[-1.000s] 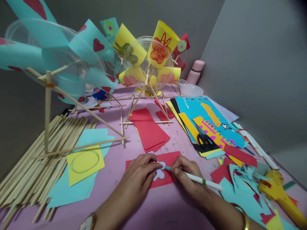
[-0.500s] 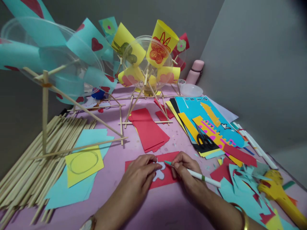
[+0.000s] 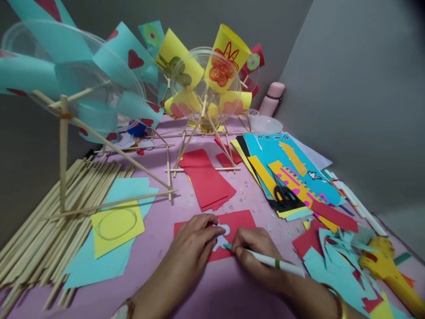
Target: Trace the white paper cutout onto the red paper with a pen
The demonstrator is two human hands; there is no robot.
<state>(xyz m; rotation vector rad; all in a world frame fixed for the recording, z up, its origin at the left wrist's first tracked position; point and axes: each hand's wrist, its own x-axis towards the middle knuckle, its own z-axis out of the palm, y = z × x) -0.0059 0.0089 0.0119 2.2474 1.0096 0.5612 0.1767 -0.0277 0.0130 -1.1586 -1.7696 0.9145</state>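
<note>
A red paper sheet (image 3: 245, 217) lies on the table in front of me, with a small pale paper cutout (image 3: 221, 241) on top of it. My left hand (image 3: 199, 235) rests over the sheet's left side, its fingers stretched out and their tips pressing the cutout down; part of the cutout is hidden under them. In my right hand (image 3: 255, 250) is a white felt-tip pen (image 3: 279, 264) with a green tip, closed between thumb and fingers. Its tip touches or nearly touches the cutout's lower right edge.
Red paper strips (image 3: 209, 181) lie ahead. Wooden sticks (image 3: 40, 226) and a yellow sheet with a drawn oval (image 3: 116, 223) are left, below a stick-framed wheel (image 3: 63, 155). Black scissors (image 3: 283, 195), paper scraps (image 3: 341, 261) and a yellow tool (image 3: 381, 261) lie right.
My right hand has moved the pen tip down along the cutout's right side, from its upper part to the lower edge. The left hand stays in place.
</note>
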